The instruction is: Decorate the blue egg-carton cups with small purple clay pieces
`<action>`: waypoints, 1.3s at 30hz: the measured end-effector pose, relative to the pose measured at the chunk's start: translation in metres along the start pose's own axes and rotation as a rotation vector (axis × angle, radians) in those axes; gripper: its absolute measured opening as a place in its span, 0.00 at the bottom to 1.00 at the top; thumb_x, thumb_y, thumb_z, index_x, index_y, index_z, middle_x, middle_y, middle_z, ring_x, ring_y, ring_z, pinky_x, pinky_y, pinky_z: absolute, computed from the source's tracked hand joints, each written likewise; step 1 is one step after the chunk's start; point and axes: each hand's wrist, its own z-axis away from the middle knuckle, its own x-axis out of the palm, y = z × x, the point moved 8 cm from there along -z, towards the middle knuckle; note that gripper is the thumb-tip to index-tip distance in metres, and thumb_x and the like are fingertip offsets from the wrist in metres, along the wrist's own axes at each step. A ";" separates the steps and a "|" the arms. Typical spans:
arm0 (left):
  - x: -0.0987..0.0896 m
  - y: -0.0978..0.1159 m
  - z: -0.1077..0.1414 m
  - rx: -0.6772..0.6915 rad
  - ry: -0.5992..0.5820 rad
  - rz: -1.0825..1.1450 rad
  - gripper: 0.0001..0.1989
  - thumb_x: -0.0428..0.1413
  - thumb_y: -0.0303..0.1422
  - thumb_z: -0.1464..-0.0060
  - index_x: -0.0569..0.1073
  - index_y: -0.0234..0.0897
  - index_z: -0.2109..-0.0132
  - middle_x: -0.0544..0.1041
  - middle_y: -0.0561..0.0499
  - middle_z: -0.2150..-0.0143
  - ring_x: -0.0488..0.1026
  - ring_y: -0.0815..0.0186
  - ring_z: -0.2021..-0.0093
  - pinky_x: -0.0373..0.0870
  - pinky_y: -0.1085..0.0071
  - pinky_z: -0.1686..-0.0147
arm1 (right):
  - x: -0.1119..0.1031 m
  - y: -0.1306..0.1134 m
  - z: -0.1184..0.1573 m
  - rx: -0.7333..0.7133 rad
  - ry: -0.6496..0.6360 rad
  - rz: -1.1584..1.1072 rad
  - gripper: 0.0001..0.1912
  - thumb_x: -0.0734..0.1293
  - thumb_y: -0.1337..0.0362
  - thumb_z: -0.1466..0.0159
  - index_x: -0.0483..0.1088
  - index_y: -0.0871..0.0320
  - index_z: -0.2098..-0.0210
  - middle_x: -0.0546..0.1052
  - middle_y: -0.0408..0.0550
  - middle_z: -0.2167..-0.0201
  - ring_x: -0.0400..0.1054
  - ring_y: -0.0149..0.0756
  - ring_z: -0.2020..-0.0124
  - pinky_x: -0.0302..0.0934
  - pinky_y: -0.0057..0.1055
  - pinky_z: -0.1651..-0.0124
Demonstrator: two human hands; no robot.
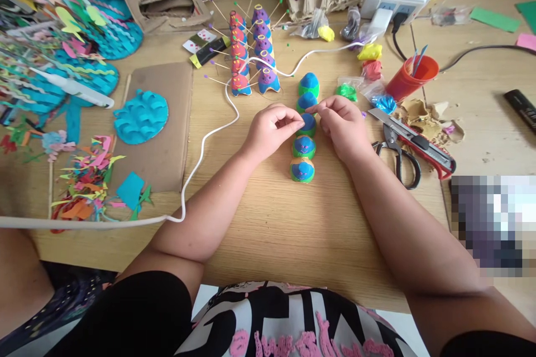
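A row of painted egg-carton cups [304,148], blue on top and green below, runs away from me on the table. Small faces show on the two nearest cups. To the left of the middle cup, my left hand [272,129] has thumb and forefinger pinched, the tips at the cup's edge. From the other side my right hand [345,127] is also pinched, its fingertips by the second and third cups. Anything between either hand's fingers is too small to make out. Behind stand a red cup strip [239,53] and a purple cup strip [263,44] with pins stuck in.
A white cord [204,145] crosses the table on the left. Scissors [397,156] and a utility knife [419,142] lie at right, near an orange cup [412,77]. Cardboard [167,162] with a blue piece [141,117] and paper scraps [86,184] lie left.
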 end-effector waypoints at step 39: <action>0.013 -0.030 -0.009 0.010 -0.046 0.374 0.04 0.70 0.29 0.38 0.81 0.38 0.59 0.83 0.54 0.63 0.77 0.69 0.63 0.75 0.72 0.60 | 0.000 -0.002 -0.001 -0.033 0.006 0.011 0.16 0.76 0.52 0.30 0.72 0.53 0.67 0.77 0.41 0.71 0.59 0.28 0.74 0.56 0.30 0.70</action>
